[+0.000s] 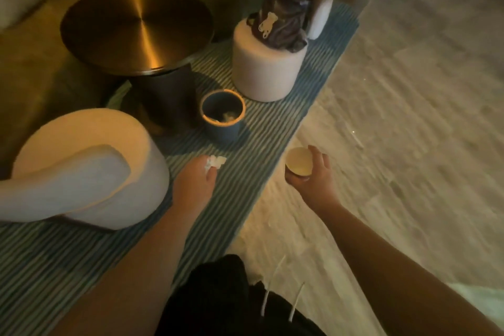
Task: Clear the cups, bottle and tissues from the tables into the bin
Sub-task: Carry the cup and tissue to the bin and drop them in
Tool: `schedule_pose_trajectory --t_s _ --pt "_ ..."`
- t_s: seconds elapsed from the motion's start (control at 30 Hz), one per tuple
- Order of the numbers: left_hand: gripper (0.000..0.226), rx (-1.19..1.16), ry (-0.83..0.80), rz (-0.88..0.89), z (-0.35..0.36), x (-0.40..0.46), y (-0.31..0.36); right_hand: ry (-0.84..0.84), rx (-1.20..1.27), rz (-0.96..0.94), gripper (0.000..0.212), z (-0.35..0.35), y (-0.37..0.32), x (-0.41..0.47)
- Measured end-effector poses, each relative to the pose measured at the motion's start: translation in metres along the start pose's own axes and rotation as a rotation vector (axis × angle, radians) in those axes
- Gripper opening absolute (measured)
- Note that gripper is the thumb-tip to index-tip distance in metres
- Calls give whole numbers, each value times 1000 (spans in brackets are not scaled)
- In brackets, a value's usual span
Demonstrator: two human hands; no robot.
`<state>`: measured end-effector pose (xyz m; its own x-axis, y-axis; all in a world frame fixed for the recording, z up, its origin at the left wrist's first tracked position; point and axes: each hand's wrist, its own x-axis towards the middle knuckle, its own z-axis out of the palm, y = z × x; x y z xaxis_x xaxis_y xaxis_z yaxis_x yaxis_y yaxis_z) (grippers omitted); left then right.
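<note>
Head view: left hand pinches a crumpled tissue over the striped rug, right hand grips a paper cup upright, both short of the open bin beside the round table.

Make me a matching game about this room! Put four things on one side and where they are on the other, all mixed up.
Things:
1. tissue
2. cup
3. bin
4. dark bag

Places:
A. on the striped rug, beside the round table's base
B. in the left hand
C. on top of the white stool
D. in the right hand

Pairs: 1-B, 2-D, 3-A, 4-C

The left hand pinches the tissue, and the right hand holds the cup. The bin stands on the rug near the round table. The bag sits on the stool.
</note>
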<state>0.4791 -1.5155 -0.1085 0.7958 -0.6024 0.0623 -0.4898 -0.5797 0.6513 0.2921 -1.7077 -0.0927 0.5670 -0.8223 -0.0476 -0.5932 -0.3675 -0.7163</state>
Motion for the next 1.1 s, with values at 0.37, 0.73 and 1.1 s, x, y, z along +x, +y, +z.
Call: schedule_pose_trajectory --t_s 0.37,0.73,1.1 --pt "13 19 108 -264 81 167 15 -177 -57 -198 86 37 -3 240" --pt "22 38 147 -638 118 356 38 -488 -99 -314 79 74 -47 472" --pt "22 -86 332 -984 215 448 16 -823 -203 -427 72 169 -38 625"
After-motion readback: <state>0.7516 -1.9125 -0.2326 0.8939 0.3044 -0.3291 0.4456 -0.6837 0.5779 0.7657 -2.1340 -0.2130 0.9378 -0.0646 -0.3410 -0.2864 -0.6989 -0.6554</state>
